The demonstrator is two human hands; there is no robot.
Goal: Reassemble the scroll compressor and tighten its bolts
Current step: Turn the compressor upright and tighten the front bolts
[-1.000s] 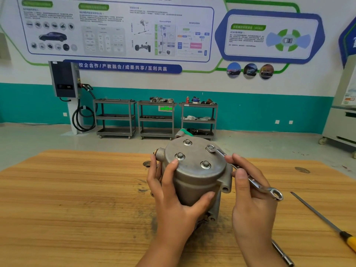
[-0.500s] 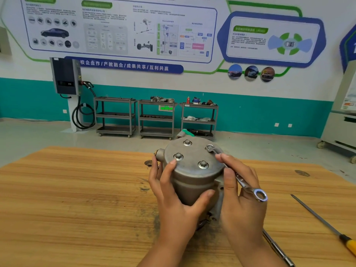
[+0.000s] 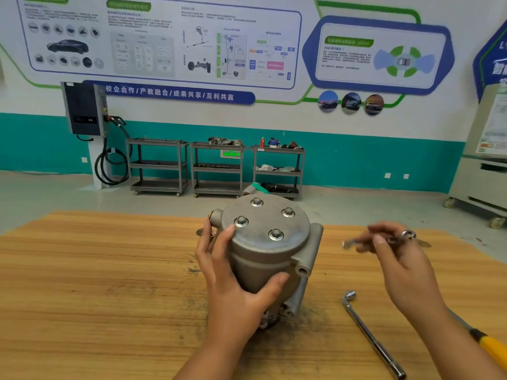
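The scroll compressor (image 3: pixel 263 259) stands on the wooden bench (image 3: pixel 82 270), near the middle of it, with its round cover turned upward and a little toward the camera. On the cover there are four bolts (image 3: pixel 275 234), all seated in their holes with the hex heads showing. They are placed in a square pattern: one far, one right, one left and one near. Behind the cover a short port with a green wrapping (image 3: pixel 258 187) looks out. The left hand (image 3: pixel 236 289) grips the body of the compressor from the near left side. Its thumb lies across the front of the housing, and its fingers curl up the left side, with one fingertip touching the edge of the cover just beside the left bolt. The right hand (image 3: pixel 397 264) is held above the bench, to the right of the compressor and apart from it. Its fingers pinch one wrench (image 3: pixel 408 233), which is blurred. The ring end sticks out to the right of the fingers and the other end to the left. Two more tools lie on the bench at the right side: one L-shaped socket wrench (image 3: pixel 370 333), lying near the right forearm, and one screwdriver with a yellow handle (image 3: pixel 491 349), partly hidden behind that forearm. At the far wall stand three grey shelf carts (image 3: pixel 216 168) in a row, and to the left of them one dark charging unit (image 3: pixel 83 108) with a coiled cable hangs on the wall.
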